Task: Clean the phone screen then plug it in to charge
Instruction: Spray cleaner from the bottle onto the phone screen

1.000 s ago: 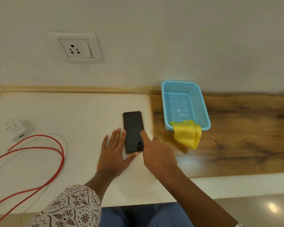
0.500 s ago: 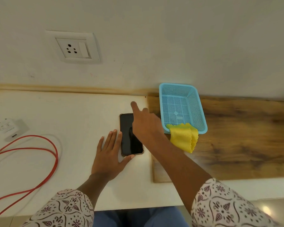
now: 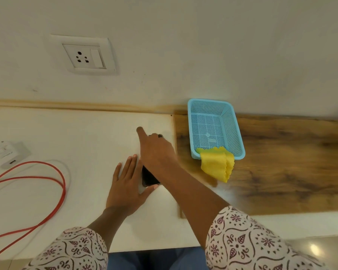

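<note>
A person seated at a white table (image 3: 66, 133) works over a dark phone (image 3: 147, 177), which lies flat near the table's middle, just left of a wooden board (image 3: 291, 162). The left hand (image 3: 125, 189) rests flat on the table against the phone's left edge, fingers straight and together, with the thumb spread along the phone's near end as if to steady it. The right hand (image 3: 157, 151) reaches across and covers most of the screen. Its index finger (image 3: 142, 133) is stretched out past the phone's far corner and the other fingers are curled under; nothing shows in its grip, though the palm side is hidden.

The cleaning stage looks barely begun, if at all. A yellow cloth (image 3: 216, 165) hangs over the near rim of a blue basket (image 3: 209, 101) on the board, untouched by either hand and apart from the phone. Whether the bare finger is wiping the glass cannot be told.

Charging has not started. A white charger plug (image 3: 9, 152) lies at the table's far left, well apart from the phone, with a red cable (image 3: 64, 189) looped beside it and apparently not joined to it. The wall socket (image 3: 86, 55) above the table has nothing plugged in. On this evidence the wipe, the cable hookup and the plugging-in all remain to be done.
</note>
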A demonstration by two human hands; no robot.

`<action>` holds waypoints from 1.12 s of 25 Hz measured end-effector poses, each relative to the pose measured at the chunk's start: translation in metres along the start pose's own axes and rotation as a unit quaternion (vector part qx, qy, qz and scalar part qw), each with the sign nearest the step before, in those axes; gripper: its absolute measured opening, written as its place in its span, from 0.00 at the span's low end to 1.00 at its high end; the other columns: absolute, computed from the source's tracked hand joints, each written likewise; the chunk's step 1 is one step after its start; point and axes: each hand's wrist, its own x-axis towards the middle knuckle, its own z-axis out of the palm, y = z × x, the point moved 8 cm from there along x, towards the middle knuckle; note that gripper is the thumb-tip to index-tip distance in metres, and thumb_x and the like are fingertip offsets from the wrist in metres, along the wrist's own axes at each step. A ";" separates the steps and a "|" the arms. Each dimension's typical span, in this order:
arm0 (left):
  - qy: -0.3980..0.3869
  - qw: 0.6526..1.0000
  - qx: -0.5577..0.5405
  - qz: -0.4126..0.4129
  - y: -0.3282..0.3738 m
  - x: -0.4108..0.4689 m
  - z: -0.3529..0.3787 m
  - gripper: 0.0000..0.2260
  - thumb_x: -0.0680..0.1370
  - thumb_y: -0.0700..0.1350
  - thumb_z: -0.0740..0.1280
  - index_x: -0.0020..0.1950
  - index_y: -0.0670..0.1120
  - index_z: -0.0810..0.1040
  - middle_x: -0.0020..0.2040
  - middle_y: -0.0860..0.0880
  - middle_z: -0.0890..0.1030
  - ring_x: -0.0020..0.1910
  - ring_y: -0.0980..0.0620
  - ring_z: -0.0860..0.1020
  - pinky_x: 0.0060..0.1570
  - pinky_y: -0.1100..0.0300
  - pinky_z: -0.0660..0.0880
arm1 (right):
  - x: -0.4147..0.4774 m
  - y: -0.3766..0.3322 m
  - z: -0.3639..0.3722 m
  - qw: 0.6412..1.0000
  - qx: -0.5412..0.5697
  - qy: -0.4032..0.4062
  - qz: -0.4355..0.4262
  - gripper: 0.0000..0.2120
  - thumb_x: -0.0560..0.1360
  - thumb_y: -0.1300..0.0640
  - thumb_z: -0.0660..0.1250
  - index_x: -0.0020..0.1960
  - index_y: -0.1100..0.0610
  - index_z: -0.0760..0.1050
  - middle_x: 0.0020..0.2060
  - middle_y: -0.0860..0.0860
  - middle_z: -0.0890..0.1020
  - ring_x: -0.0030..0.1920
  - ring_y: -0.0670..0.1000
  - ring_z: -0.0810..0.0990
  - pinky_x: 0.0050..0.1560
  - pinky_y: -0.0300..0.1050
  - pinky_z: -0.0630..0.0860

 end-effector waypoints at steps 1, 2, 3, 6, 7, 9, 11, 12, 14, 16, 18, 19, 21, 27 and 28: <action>0.002 1.000 -0.001 0.003 0.000 0.000 0.000 0.41 0.73 0.72 0.45 0.75 0.45 0.57 0.75 0.45 0.59 0.75 0.47 0.54 0.73 0.45 0.52 | -0.006 0.002 0.011 0.999 0.022 -0.026 0.008 0.19 0.76 0.62 0.58 0.66 0.53 0.61 0.37 0.55 0.72 0.30 0.50 0.67 0.27 0.43 0.62; 0.004 1.000 -0.002 0.006 0.001 0.000 -0.002 0.41 0.73 0.72 0.44 0.75 0.44 0.58 0.75 0.44 0.60 0.75 0.47 0.55 0.72 0.44 0.53 | -0.011 0.004 0.018 0.998 0.032 -0.044 0.015 0.18 0.77 0.62 0.56 0.66 0.53 0.61 0.41 0.57 0.75 0.32 0.52 0.68 0.31 0.45 0.65; 0.005 1.000 -0.003 0.007 0.002 0.000 -0.003 0.40 0.73 0.71 0.43 0.74 0.43 0.59 0.74 0.44 0.61 0.74 0.46 0.56 0.72 0.43 0.55 | -0.015 0.006 0.021 0.998 0.027 -0.051 0.016 0.19 0.78 0.61 0.56 0.68 0.53 0.61 0.46 0.59 0.76 0.35 0.53 0.68 0.34 0.46 0.66; 0.001 1.000 -0.007 0.014 0.003 -0.001 -0.003 0.40 0.75 0.70 0.40 0.74 0.43 0.59 0.74 0.43 0.61 0.74 0.45 0.56 0.71 0.42 0.56 | -0.029 0.002 0.019 0.999 0.003 -0.049 0.006 0.25 0.78 0.59 0.59 0.71 0.49 0.53 0.54 0.60 0.74 0.40 0.56 0.74 0.38 0.46 0.72; -0.006 1.000 0.004 0.020 0.002 -0.002 -0.001 0.39 0.74 0.69 0.37 0.75 0.44 0.57 0.75 0.43 0.58 0.75 0.46 0.53 0.72 0.43 0.53 | -0.037 -0.002 0.023 0.998 0.006 -0.062 0.003 0.27 0.78 0.58 0.60 0.72 0.48 0.51 0.57 0.61 0.72 0.45 0.58 0.77 0.43 0.47 0.75; -0.010 0.999 0.029 0.032 0.000 -0.003 0.005 0.37 0.76 0.66 0.35 0.76 0.45 0.54 0.77 0.44 0.54 0.76 0.46 0.47 0.72 0.45 0.48 | -0.059 -0.009 0.043 0.994 0.007 -0.110 -0.005 0.28 0.78 0.56 0.59 0.73 0.48 0.50 0.63 0.62 0.70 0.56 0.63 0.77 0.53 0.53 0.76; -0.010 0.999 0.028 0.018 -0.003 -0.004 0.007 0.34 0.77 0.63 0.41 0.76 0.43 0.53 0.76 0.43 0.55 0.76 0.46 0.47 0.72 0.47 0.46 | -0.078 -0.011 0.062 0.986 0.021 -0.164 0.000 0.27 0.79 0.55 0.59 0.73 0.49 0.51 0.68 0.62 0.67 0.62 0.66 0.73 0.60 0.58 0.73; -0.009 1.000 0.025 0.011 -0.004 -0.004 0.007 0.33 0.77 0.62 0.43 0.76 0.42 0.53 0.76 0.43 0.56 0.75 0.47 0.47 0.72 0.48 0.46 | -0.082 -0.009 0.067 0.984 0.029 -0.174 0.009 0.26 0.79 0.54 0.59 0.73 0.49 0.52 0.69 0.62 0.66 0.63 0.66 0.72 0.61 0.59 0.72; -0.007 1.000 0.021 0.014 -0.003 -0.003 0.006 0.34 0.78 0.63 0.42 0.76 0.42 0.53 0.76 0.43 0.57 0.75 0.46 0.49 0.71 0.49 0.45 | -0.080 -0.005 0.061 0.988 0.029 -0.154 0.011 0.26 0.79 0.54 0.59 0.73 0.49 0.51 0.69 0.62 0.67 0.63 0.66 0.73 0.61 0.58 0.72; -0.007 1.000 0.013 0.021 -0.001 -0.004 0.005 0.36 0.77 0.66 0.39 0.76 0.42 0.54 0.76 0.43 0.57 0.75 0.46 0.51 0.72 0.48 0.46 | -0.076 0.001 0.047 0.993 0.019 -0.115 0.005 0.28 0.78 0.56 0.59 0.74 0.48 0.49 0.66 0.62 0.69 0.60 0.65 0.75 0.57 0.56 0.74; 0.005 1.000 -0.003 0.013 -0.001 -0.003 0.002 0.38 0.75 0.69 0.41 0.76 0.43 0.54 0.76 0.44 0.56 0.75 0.47 0.52 0.72 0.49 0.45 | -0.076 0.017 0.035 0.997 0.008 -0.070 0.018 0.30 0.77 0.58 0.61 0.73 0.48 0.48 0.60 0.61 0.73 0.55 0.62 0.78 0.50 0.50 0.76; 0.012 1.000 -0.007 0.008 -0.001 -0.002 0.001 0.39 0.74 0.70 0.43 0.76 0.44 0.53 0.76 0.45 0.55 0.75 0.48 0.52 0.72 0.49 0.45 | -0.077 0.027 0.031 0.998 -0.003 -0.051 0.028 0.31 0.77 0.59 0.61 0.73 0.48 0.48 0.57 0.60 0.74 0.52 0.60 0.79 0.45 0.47 0.75; 0.016 1.000 -0.008 0.000 -0.001 -0.001 0.001 0.39 0.74 0.70 0.47 0.76 0.45 0.51 0.76 0.45 0.56 0.75 0.48 0.53 0.72 0.50 0.45 | -0.077 0.047 0.029 0.997 -0.015 -0.043 0.058 0.30 0.76 0.60 0.60 0.73 0.49 0.50 0.52 0.59 0.76 0.48 0.57 0.79 0.42 0.45 0.74; 0.018 1.000 -0.008 -0.004 -0.001 -0.001 0.000 0.39 0.74 0.70 0.49 0.76 0.45 0.52 0.76 0.45 0.58 0.75 0.48 0.54 0.72 0.47 0.50 | -0.034 0.047 0.011 0.999 -0.023 -0.002 0.049 0.28 0.76 0.61 0.59 0.72 0.50 0.52 0.51 0.59 0.76 0.46 0.59 0.79 0.37 0.46 0.70; 0.017 1.000 -0.010 -0.005 -0.001 -0.001 0.001 0.39 0.74 0.70 0.49 0.76 0.45 0.52 0.75 0.44 0.59 0.75 0.47 0.55 0.72 0.47 0.51 | -0.021 0.043 0.003 0.999 -0.026 0.020 0.041 0.27 0.76 0.60 0.59 0.71 0.50 0.52 0.50 0.59 0.76 0.44 0.58 0.79 0.36 0.46 0.69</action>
